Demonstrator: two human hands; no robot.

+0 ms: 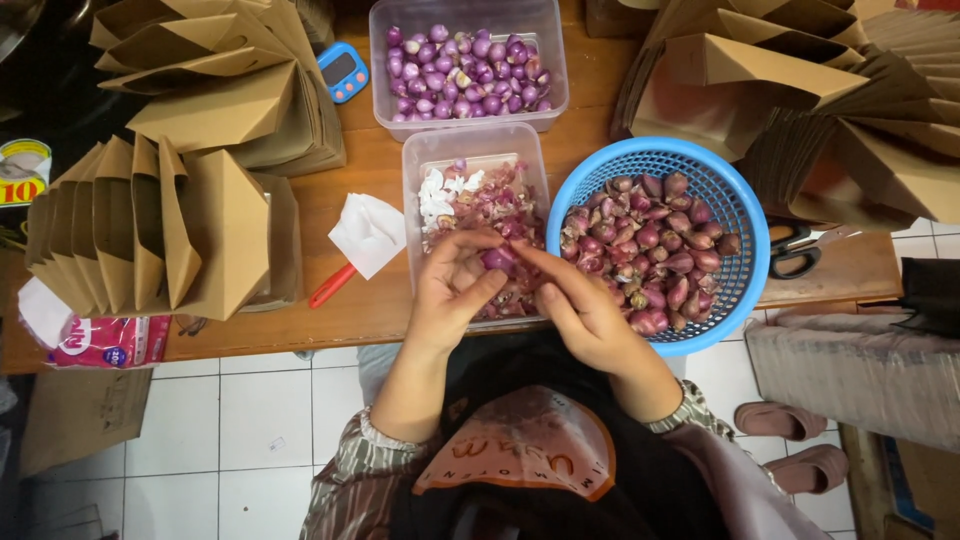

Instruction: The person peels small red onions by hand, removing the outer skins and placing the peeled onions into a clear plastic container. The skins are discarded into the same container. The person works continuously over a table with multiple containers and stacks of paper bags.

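Observation:
My left hand (452, 290) and my right hand (580, 305) meet over a clear plastic tub (415, 200) of papery skins and scraps. Between the fingertips of both hands sits one purple shallot (498, 260), partly hidden by the fingers. Just right of my right hand stands a round blue basket (735, 290) holding several unpeeled reddish shallots (650, 255). Farther back is a second clear tub (385, 110) filled with peeled, shiny purple shallots (465, 65).
Stacks of folded brown paper bags (200, 220) flank the wooden table (370, 300) on both sides. A red-handled tool wrapped in white tissue (365, 235), a small blue timer (343, 70), black scissors (795, 252) and a tissue pack (105, 340) lie around. Tiled floor and slippers (790, 445) are below.

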